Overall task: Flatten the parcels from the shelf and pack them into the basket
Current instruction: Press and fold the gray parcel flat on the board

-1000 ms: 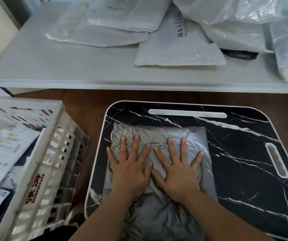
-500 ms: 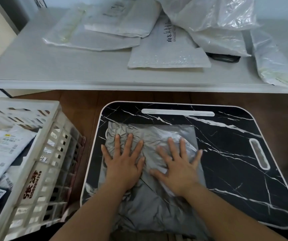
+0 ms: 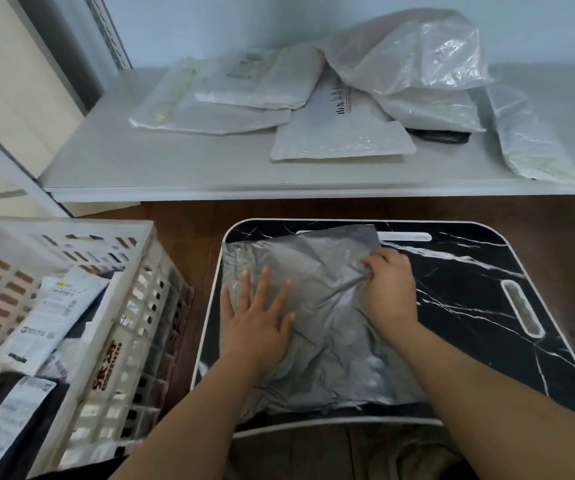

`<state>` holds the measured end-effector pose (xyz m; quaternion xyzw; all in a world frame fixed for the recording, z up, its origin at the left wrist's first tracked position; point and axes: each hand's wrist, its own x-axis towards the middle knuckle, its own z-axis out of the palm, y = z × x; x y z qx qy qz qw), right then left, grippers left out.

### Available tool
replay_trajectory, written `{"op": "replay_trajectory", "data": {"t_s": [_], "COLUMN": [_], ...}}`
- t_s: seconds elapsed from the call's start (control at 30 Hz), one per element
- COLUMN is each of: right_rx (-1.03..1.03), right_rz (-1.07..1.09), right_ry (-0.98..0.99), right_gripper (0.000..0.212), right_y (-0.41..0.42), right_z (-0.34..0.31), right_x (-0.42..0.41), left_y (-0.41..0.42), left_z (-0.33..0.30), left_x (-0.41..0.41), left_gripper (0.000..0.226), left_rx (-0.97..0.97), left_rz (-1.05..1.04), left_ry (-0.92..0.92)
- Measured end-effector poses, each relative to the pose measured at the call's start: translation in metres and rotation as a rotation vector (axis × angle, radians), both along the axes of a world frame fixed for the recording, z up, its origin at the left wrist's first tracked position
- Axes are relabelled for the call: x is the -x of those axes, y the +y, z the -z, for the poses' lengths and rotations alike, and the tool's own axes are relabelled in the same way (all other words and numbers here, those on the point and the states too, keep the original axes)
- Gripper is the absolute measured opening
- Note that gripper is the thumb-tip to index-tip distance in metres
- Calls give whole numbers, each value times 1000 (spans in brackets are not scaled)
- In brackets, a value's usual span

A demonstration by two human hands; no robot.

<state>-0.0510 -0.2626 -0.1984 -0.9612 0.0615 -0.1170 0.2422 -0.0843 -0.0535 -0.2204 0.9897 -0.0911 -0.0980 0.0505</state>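
Head view, looking fwd and down. A grey poly-mailer parcel is laid on a black marble-pattern lap tray w/ white rim and two slot handles; the parcel covers the tray's left half and its far edge overlaps the far slot. The left hand is pressed flat on the parcel's left part, fingers straight and spread, nothing gripped. The right hand is set at the parcel's right edge, fingers curled and the grey film bunched under them; creases are seen radiating from that spot. Whether the thumb is closed under the film cannot be told.

A white slotted plastic basket is placed just left of the tray, apart from it, w/ labelled white and dark parcels stacked inside. Behind the tray, a white shelf is loaded w/ several white mailers and a crumpled clear-plastic bag; a dark flat item is partly hidden beneath them. Brown wooden flooring is visible btwn shelf, basket and tray.
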Motion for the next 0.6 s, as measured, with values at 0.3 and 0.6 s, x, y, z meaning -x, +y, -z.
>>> {"op": "replay_trajectory", "data": {"t_s": [0.3, 0.6], "right_rx": [514, 486], "right_rz": [-392, -421], "right_ry": [283, 418], "right_gripper": [58, 61], "right_y": [31, 32], "right_z": [74, 74], "right_x": [86, 85], "left_y": [-18, -16], "left_z": [39, 52], "left_x": [48, 46], "left_gripper": [57, 57], "left_rx": [36, 29], "left_rz": [-86, -52], "left_ry": [14, -36]}}
